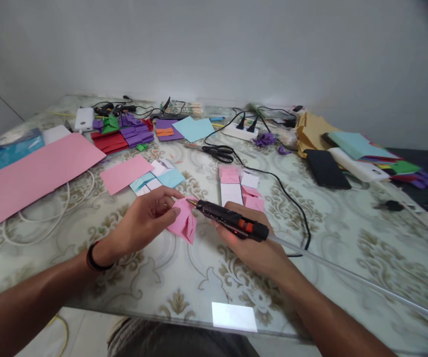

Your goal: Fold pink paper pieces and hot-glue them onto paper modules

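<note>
Head view, frame centre: left hand (145,218) pinches folded pink paper (183,220); right hand (253,245) grips glue gun (231,220), tip touching it.

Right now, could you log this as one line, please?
left hand: pinches pink paper | right hand: holds black pen tool, tip at paper

Both forearms reach forward and converge. Left hand (143,218) is palm-down with its fingertips pinched together. Right hand (253,248) has its fingers curled in a closed grip.

Your surface (347,238): glass-topped, floral pattern. On it lie a large pink sheet (31,173), scissors (219,152), black phone (327,168), white power strip (240,132).
</note>
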The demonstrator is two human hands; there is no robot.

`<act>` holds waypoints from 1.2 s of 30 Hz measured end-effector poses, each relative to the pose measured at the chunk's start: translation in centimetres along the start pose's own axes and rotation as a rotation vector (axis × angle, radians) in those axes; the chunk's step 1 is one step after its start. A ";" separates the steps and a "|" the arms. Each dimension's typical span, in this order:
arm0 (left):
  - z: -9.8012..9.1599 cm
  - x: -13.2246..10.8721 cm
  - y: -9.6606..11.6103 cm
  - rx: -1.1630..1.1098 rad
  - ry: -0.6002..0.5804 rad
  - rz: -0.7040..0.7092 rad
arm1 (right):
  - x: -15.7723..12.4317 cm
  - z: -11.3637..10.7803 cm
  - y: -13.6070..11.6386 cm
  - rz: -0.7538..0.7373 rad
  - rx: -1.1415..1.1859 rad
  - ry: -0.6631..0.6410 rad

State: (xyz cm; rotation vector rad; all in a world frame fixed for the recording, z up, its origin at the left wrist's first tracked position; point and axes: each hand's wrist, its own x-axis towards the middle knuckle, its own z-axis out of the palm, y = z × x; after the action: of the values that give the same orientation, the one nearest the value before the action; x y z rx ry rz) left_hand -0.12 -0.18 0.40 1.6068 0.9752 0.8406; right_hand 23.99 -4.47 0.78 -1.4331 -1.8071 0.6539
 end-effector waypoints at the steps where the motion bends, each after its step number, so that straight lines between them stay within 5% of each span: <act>1: 0.0 0.0 0.0 0.007 0.005 0.004 | 0.0 0.0 0.0 0.009 -0.001 0.003; 20: -0.2 0.2 0.0 -0.040 0.050 -0.037 | 0.1 0.2 0.1 0.086 -0.006 0.071; 36: -0.7 0.7 -0.4 -0.039 0.103 0.018 | 0.4 0.0 0.2 -0.007 -0.038 0.076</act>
State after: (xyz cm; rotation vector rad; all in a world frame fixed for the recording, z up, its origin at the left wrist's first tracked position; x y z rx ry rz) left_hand -0.55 0.75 0.23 1.5529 1.0119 0.9571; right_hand 24.06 -4.04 0.75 -1.4568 -1.7730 0.5563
